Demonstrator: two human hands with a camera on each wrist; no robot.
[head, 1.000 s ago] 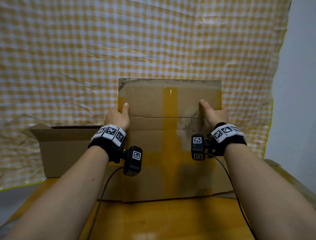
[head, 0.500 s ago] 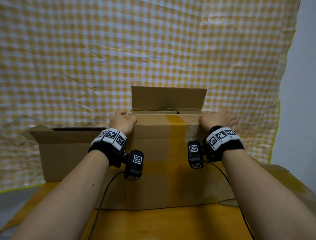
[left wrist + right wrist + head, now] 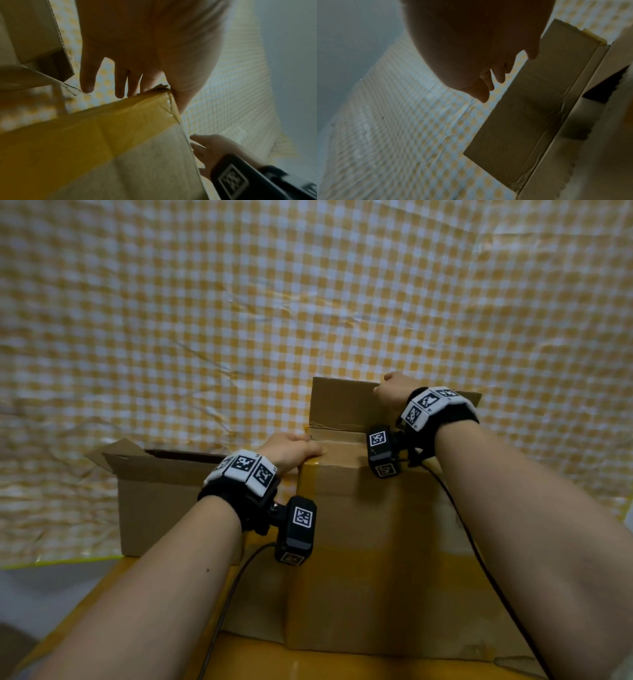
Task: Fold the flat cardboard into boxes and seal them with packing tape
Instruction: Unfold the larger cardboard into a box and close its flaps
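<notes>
A person stands a cardboard box [image 3: 370, 559] upright on a wooden table [image 3: 342, 662], a broad band of yellow-brown packing tape [image 3: 342, 577] running down its near face and over its top edge. The left hand [image 3: 291, 451] rests on the box's near-left top corner; from the left wrist view its fingers [image 3: 120, 83] reach fairly straight over the far side of that edge, so it steadies the box more than it grips it. The right hand [image 3: 394, 393] is raised at the top edge of the far flap [image 3: 342, 402], which stands upright; the head view suggests curled fingers, while the right wrist view shows fingers [image 3: 500, 75] hanging loosely beside the flap, so whether they hold it cannot be told. To the left, just beside the taped box, a second box [image 3: 161, 501] sits open-topped with one flap splayed outward at its left end; its inside is dark and its contents cannot be made out. The inside of the taped box is hidden behind its own near wall. A yellow-and-white checked cloth [image 3: 239, 320] covers the wall behind. Black wrist bands carry coded markers and small cameras, their cables trailing toward the near edge.
</notes>
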